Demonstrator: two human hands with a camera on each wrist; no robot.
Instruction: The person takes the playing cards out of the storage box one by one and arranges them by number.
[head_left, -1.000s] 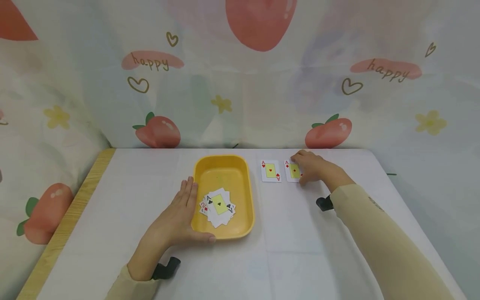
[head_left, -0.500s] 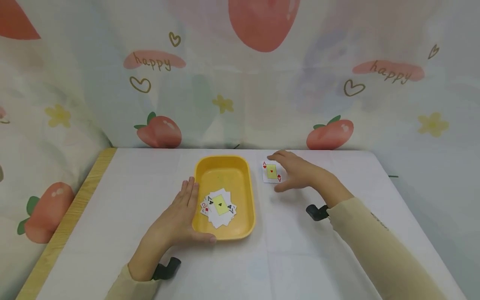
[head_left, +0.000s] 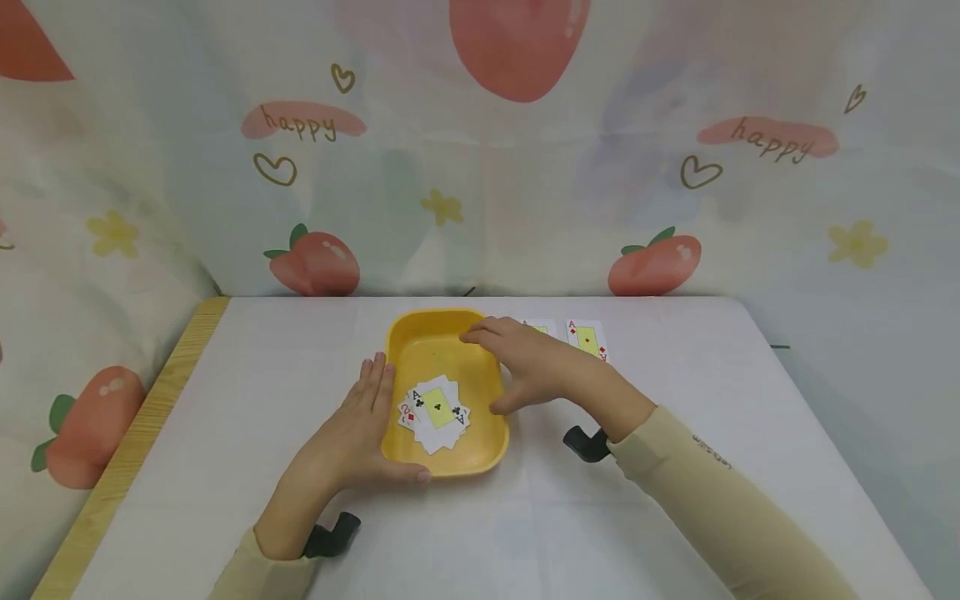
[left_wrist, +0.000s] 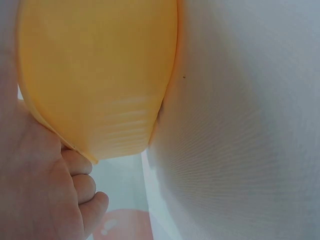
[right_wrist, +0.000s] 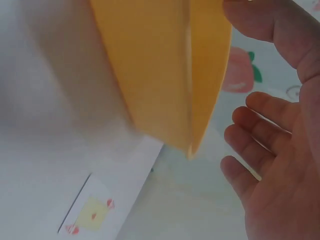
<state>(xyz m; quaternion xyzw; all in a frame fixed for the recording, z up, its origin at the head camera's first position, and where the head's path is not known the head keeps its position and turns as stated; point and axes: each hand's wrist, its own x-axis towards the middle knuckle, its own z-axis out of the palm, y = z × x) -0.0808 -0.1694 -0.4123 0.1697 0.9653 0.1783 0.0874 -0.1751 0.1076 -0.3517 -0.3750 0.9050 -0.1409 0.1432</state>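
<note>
A yellow plastic tray (head_left: 495, 450) stands on the table, its outer wall (left_wrist: 95, 75) filling much of the left wrist view. Inside lies a fanned pile of playing cards (head_left: 438, 408), with the ace of clubs on top. My left hand (head_left: 348, 437) rests along the tray's left rim, fingers straight, thumb at the front edge. Over the right rim hovers my right hand (head_left: 536, 362), fingers spread with nothing between them; its palm (right_wrist: 280, 190) shows in the right wrist view. Behind it the ace of hearts (head_left: 542, 327) is partly covered. The ace of diamonds (head_left: 587, 337) lies face up to its right.
White cloth covers the table (head_left: 675, 500), leaving a strip of wooden edge (head_left: 150, 417) on the left. A patterned curtain (head_left: 525, 208) hangs directly behind the far edge. Each wrist carries a black camera mount (head_left: 333, 535).
My right hand has moved left from the ace of diamonds, over the ace of hearts, to the tray's right rim. Both aces stay on the table. The left hand keeps its place.
</note>
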